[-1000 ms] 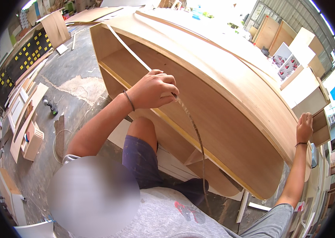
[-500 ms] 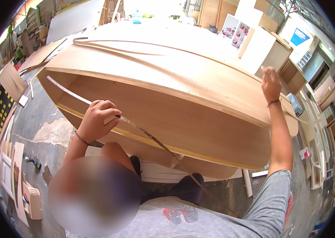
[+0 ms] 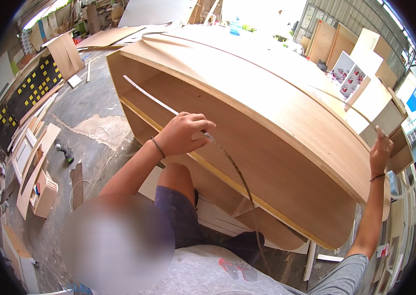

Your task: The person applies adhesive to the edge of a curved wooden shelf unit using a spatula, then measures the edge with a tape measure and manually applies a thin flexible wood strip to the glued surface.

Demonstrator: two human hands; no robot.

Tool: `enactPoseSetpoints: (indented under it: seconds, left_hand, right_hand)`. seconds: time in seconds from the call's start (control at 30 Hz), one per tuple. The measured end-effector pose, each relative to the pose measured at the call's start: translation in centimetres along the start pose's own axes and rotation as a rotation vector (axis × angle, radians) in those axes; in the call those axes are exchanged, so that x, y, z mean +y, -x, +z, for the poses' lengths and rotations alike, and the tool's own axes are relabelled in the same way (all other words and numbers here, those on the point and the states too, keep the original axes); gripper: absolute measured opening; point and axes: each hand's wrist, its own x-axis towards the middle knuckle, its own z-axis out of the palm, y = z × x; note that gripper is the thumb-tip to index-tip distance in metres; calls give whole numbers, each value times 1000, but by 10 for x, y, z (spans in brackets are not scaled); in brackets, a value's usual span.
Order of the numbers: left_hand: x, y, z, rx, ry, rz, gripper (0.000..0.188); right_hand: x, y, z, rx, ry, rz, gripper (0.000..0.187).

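My left hand (image 3: 184,133) is closed round a long thin strip of edge banding (image 3: 240,172). Its pale end reaches up past the hand in front of the cabinet's open side; the darker length sags toward my lap. The big wooden cabinet (image 3: 267,157), with bare plywood-coloured faces and a curved right end, lies before me. My right hand (image 3: 381,150) is raised beyond the cabinet's far right edge, its fingers mostly curled and one pointing up. What it holds, if anything, I cannot make out. Another long strip (image 3: 252,61) runs along the cabinet top.
A cordless drill (image 3: 64,151) lies on the concrete floor (image 3: 87,108) to the left, near board offcuts (image 3: 35,167) and a small wooden box (image 3: 45,194). Panels (image 3: 328,42) lean at the back right. A blue water bottle (image 3: 236,27) stands behind the cabinet.
The view has swung, so the cabinet sits further right and more slanted. The left hand still grips the strip, whose hanging length bends more steeply. The right hand stays raised beside the cabinet's right end.
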Motion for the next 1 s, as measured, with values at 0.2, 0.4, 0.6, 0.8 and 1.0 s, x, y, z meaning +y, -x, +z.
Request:
enactPoseSetpoints:
  seconds: [0.2, 0.4, 0.6, 0.8, 1.0]
  left_hand:
    - [-1, -4, 5, 6, -1, -5, 40]
    - [2, -7, 7, 6, 24, -7, 39]
    - [0, -8, 9, 10, 26, 0, 39]
    - [-1, -3, 10, 2, 27, -14, 39]
    - [-2, -2, 10, -29, 28, -49, 35]
  right_hand:
    - [9, -36, -16, 99, 8, -2, 53]
    - [-20, -47, -23, -67, -4, -122, 54]
    - [-41, -24, 9, -382, -260, 45, 54]
    - [-34, -8, 39, -438, -392, 143, 47]
    - [-28, -8, 46, -376, -578, 258, 35]
